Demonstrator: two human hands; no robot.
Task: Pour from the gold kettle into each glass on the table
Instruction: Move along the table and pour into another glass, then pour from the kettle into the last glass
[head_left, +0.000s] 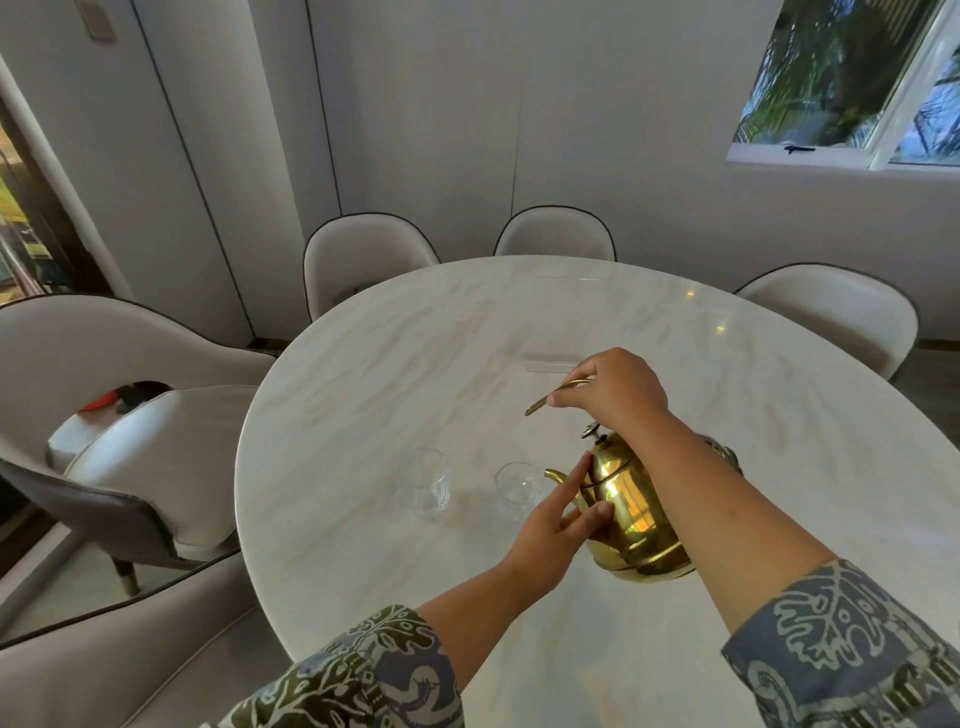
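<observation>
In the head view, right of frame centre, the polished gold metal kettle (631, 512) tilts above the white marble table (415, 364), its spout toward the nearer clear glass tumbler (519, 489); a second clear glass tumbler (426, 483) stands further left. The right hand (613, 395) is closed around the arched handle; the left hand (558, 525) rests open-fingered against the body. The kettle looks rigid, slick and probably weighty; the handle is the surest hold.

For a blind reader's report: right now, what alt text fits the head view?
A person tilts a gold kettle toward two clear glasses on a white marble table, right hand gripping its handle, left hand steadying its side. Pale chairs surround the table.
</observation>
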